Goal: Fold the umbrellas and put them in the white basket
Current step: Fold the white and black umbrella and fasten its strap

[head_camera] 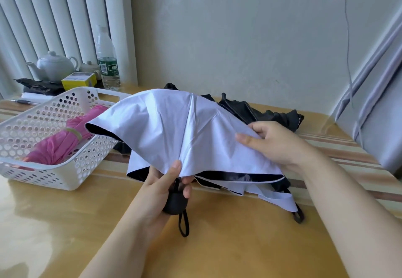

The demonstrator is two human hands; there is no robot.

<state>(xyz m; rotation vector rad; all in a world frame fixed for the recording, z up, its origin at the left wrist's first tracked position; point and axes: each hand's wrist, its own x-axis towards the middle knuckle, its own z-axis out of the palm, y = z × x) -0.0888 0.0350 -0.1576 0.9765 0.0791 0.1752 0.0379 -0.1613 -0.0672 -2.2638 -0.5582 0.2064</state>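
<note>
1. Over the middle of the tabletop [217, 245], a pale lilac umbrella [185, 129] with a black lining is held half collapsed, its canopy still billowed out.
2. The left hand [165, 190] curls round the black handle [175, 203] under the canopy, thumb pressing the fabric edge; a black wrist loop [183, 225] hangs from the handle.
3. The right hand [276, 143] pinches the canopy's right edge between thumb and fingers.
4. A black umbrella [261, 112] lies loose and unfolded on the tabletop behind the lilac one, near the wall.
5. The white basket [39, 169] with its perforated sides sits at the left of the tabletop, just beside the lilac canopy, whose left edge overlaps the basket's rim from this view.
6. Inside the basket lies a pink umbrella [58, 143], folded and wrapped with a strap.
7. Behind the basket stand a white teapot [54, 66], a yellow box [79, 81] and a clear water bottle [106, 60]; a pen [21, 102] lies at the far left.
</note>
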